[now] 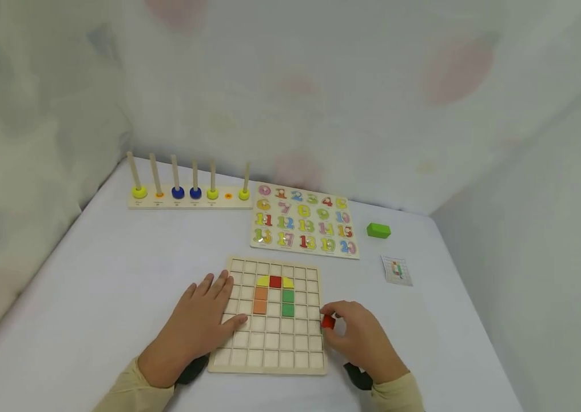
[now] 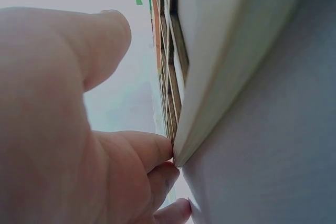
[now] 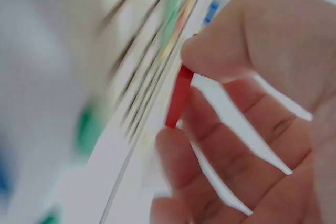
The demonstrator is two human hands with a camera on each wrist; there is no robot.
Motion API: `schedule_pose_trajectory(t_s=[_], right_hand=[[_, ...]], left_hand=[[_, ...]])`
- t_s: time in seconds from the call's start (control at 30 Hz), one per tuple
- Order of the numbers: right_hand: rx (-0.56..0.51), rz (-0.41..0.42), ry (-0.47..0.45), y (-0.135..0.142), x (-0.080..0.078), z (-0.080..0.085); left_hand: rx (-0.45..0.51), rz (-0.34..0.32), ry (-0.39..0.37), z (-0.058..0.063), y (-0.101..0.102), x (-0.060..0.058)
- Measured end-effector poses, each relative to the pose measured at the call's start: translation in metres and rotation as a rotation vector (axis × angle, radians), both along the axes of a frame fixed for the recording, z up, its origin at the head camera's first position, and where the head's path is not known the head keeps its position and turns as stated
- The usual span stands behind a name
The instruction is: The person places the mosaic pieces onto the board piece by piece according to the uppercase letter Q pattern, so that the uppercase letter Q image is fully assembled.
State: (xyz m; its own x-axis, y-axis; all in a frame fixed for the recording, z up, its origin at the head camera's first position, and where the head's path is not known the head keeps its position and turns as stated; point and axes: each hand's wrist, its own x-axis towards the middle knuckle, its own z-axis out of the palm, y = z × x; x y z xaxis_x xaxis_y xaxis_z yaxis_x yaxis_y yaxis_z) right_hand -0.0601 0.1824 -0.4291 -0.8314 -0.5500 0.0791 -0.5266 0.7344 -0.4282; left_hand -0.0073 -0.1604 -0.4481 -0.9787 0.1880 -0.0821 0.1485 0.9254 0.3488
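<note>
1. Left hand (image 1: 195,326): fingers extended, resting on the grid board's (image 1: 271,341) left edge.
2. Red tile (image 1: 329,322): between right thumb and fingertip, its long visible edge spanning the two.
3. Right hand (image 1: 359,337): partly curled, pinching the tile beside the board.

- Soft, even light fills the room around me; the white table (image 1: 90,274) is bright, shadows faint.
- The wall cloth (image 1: 295,131) looks hazy.
- Left wrist view: whitish glare behind the left hand (image 2: 52,108), bluish shade beside the board (image 2: 226,66).
- Right wrist view: board smeared, left edge blurred.
</note>
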Motion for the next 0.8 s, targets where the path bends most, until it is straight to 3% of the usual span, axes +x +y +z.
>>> schedule_pose_trajectory(t_s=[0.13,0.27,0.4,0.57,0.8], right_hand=[[-0.019,0.186,-0.074,-0.031,-0.003,0.016],[0.059,0.309,-0.041,-0.057,0.001,0.022],[0.096,0.312,0.034,-0.063,0.019,0.026],[0.081,0.243,0.159,-0.061,0.048,0.033],[-0.011,0.307,0.081,-0.082,0.077,0.038]], left_hand=[[-0.009,-0.006,0.032,0.008,0.009,-0.008],[0.002,-0.018,0.038,0.018,0.017,-0.006],[0.008,-0.042,0.028,0.027,0.022,0.006],[-0.001,-0.054,0.013,0.036,0.019,0.03],[-0.007,-0.047,-0.003,0.042,-0.002,0.059]])
